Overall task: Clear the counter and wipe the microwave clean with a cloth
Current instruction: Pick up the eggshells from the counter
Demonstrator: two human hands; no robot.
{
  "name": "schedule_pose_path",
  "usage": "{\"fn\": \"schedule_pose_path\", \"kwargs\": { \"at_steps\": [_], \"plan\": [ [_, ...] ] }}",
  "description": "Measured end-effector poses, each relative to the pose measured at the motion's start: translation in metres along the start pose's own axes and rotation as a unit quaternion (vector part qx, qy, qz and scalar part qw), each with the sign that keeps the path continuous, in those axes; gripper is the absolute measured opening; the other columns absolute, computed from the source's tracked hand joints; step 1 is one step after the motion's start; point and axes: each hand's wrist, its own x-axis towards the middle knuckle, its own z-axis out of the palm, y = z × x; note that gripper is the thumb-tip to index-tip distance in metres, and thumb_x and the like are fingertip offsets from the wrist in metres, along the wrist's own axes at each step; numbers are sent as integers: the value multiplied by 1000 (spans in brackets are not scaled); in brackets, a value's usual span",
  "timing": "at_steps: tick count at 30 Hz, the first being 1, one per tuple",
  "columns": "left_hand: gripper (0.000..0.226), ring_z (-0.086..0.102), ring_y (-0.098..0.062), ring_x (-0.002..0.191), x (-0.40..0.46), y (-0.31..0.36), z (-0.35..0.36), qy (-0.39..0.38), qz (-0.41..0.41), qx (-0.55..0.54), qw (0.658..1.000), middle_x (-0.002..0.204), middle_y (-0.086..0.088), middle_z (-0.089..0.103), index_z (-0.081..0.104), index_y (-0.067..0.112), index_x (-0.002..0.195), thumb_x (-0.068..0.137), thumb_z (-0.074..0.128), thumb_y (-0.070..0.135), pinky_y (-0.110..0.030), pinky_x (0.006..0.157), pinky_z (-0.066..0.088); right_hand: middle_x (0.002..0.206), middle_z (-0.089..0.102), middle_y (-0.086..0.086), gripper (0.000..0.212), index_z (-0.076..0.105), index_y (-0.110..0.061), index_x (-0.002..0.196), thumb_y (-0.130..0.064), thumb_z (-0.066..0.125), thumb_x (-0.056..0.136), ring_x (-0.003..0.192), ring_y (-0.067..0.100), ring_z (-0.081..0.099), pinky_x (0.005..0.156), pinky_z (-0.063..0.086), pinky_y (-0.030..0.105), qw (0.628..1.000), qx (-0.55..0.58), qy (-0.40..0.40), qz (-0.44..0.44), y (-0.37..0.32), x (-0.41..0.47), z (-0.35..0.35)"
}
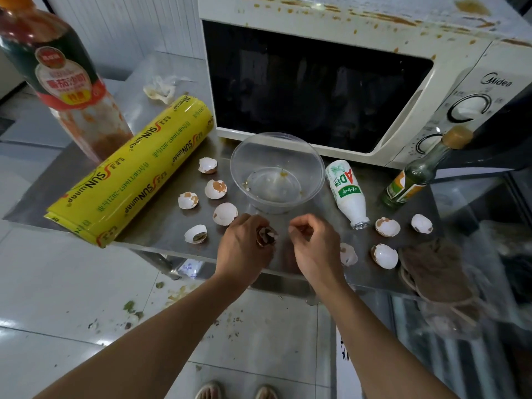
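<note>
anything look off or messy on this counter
Yes. Broken eggshell halves lie scattered over the counter, a white drink bottle lies tipped on its side, and brown sauce spatters cover the microwave top.

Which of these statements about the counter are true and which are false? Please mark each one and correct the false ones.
1. The left hand holds an eggshell piece. True.
2. The small white bottle stands upright. False: it lies on its side beside the clear bowl.
3. The microwave door is open. False: it is closed.
4. The yellow wrap roll lies to the left of the clear bowl. True.
5. The brown cloth lies on top of the microwave. False: it lies at the right front edge of the counter.
</note>
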Motion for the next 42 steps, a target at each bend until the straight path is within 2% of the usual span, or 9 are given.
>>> {"fn": "schedule_pose_path", "kwargs": {
  "at_steps": [8, 14, 16, 20, 25, 31, 34, 40, 42],
  "plan": [
    [37, 57, -15, 96, -11, -15, -53, 45, -52, 23, 997, 106, 1, 61, 62, 19, 106, 73, 76, 26, -36, 81, 51, 91, 66, 3, 3, 66, -12, 88, -13, 63, 87, 78, 9, 58, 63, 39, 0, 999, 24, -42, 3, -17, -11, 3],
    [39, 53, -15, 103, -7, -44, -75, 68, -105, 61, 990, 109, 3, 60, 60, 23, 107, 73, 77, 31, -26, 79, 44, 88, 65, 5, 1, 65, -10, 85, -10, 63, 85, 72, 3, 55, 62, 37, 0, 997, 27, -66, -6, -29, -19, 13],
    [41, 54, -15, 102, -4, -52, -75, 64, -121, 54, 989, 110, 2, 61, 60, 23, 108, 72, 77, 32, -25, 77, 42, 87, 65, 5, 2, 64, -11, 84, -9, 63, 85, 74, 6, 57, 62, 38, 2, 997, 26, -68, -4, -30, -21, 17],
    [42, 58, -17, 93, -6, -66, -71, 42, -147, 37, 988, 103, 0, 65, 60, 23, 105, 69, 80, 30, -31, 75, 50, 88, 65, 6, 4, 64, -12, 83, -8, 63, 84, 76, 14, 59, 68, 42, 14, 998, 14, -69, 1, -30, -24, 25],
    [42, 60, -15, 88, -4, -73, -68, 27, -149, 14, 988, 98, 1, 67, 61, 25, 103, 67, 81, 27, -31, 73, 53, 87, 65, 4, 6, 63, -14, 82, -9, 64, 85, 73, 6, 56, 61, 39, 1, 998, 10, -69, 8, -31, -26, 30],
    [38, 59, -12, 84, 1, -67, -72, 47, -109, -14, 993, 93, 3, 67, 64, 20, 103, 68, 80, 23, -23, 73, 49, 87, 66, 6, 3, 65, -8, 84, -9, 63, 86, 73, 12, 57, 60, 39, 5, 998, 10, -54, 26, -35, -25, 31],
    [34, 59, -8, 80, 9, -56, -75, 55, -71, -25, 996, 85, 12, 61, 66, 23, 99, 67, 79, 25, -12, 66, 41, 87, 66, 6, 4, 65, -9, 84, -10, 62, 86, 75, 13, 58, 61, 39, 6, 998, 9, -53, 32, -36, -22, 29],
    [35, 53, -12, 83, 30, -43, -60, 46, -50, -16, 998, 96, 0, 63, 68, 18, 99, 67, 80, 26, -17, 69, 35, 86, 65, 5, 6, 63, -12, 81, -7, 63, 85, 72, 6, 56, 61, 38, 2, 999, 24, -41, 25, -37, -15, 23],
    [34, 54, -15, 89, 33, -45, -54, 28, -59, -14, 998, 102, -2, 62, 67, 17, 99, 68, 79, 23, -20, 74, 38, 87, 64, 4, 7, 63, -13, 81, -7, 63, 84, 72, 4, 55, 61, 37, 1, 998, 25, -44, 24, -36, -14, 23]
  ]
}}
